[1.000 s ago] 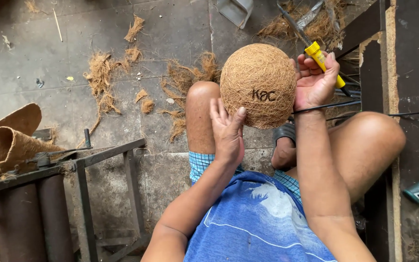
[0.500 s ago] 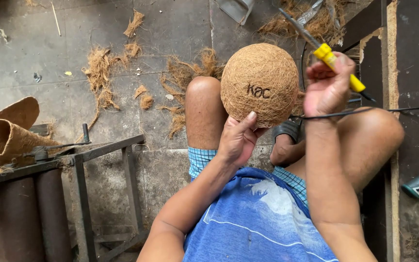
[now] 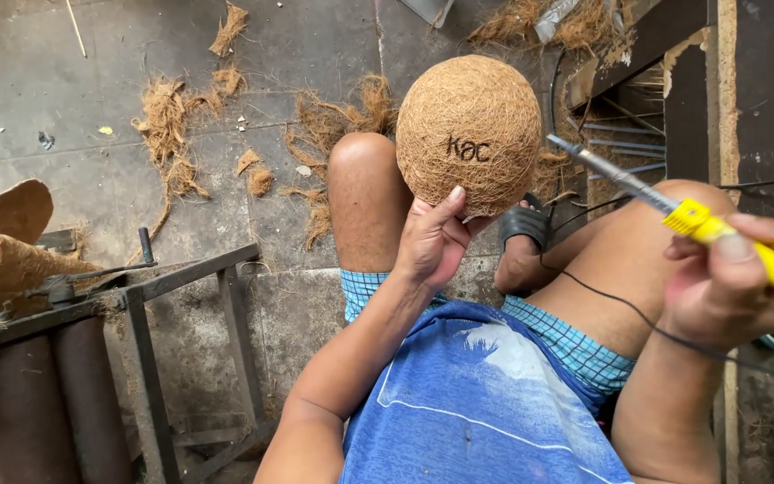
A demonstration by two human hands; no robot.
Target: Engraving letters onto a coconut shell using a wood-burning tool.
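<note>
Coir ball presented for marking with a heated pen.

The left hand [image 3: 436, 240] cupped the coir ball [image 3: 468, 134] from beneath, above the left knee [image 3: 362, 166], dark burnt marks facing up. The right hand [image 3: 729, 282] clenched the yellow-handled soldering iron [image 3: 684, 213], tip held clear of the fibre; its cord [image 3: 638, 315] trailed across the thigh.

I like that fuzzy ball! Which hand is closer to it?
Left. The left hand holds the fibre ball from below; the right hand, gripping a yellow-handled tool, is off to its side.

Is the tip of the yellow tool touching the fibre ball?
No, the yellow tool in the right hand is held clear of the fibre ball.
</note>
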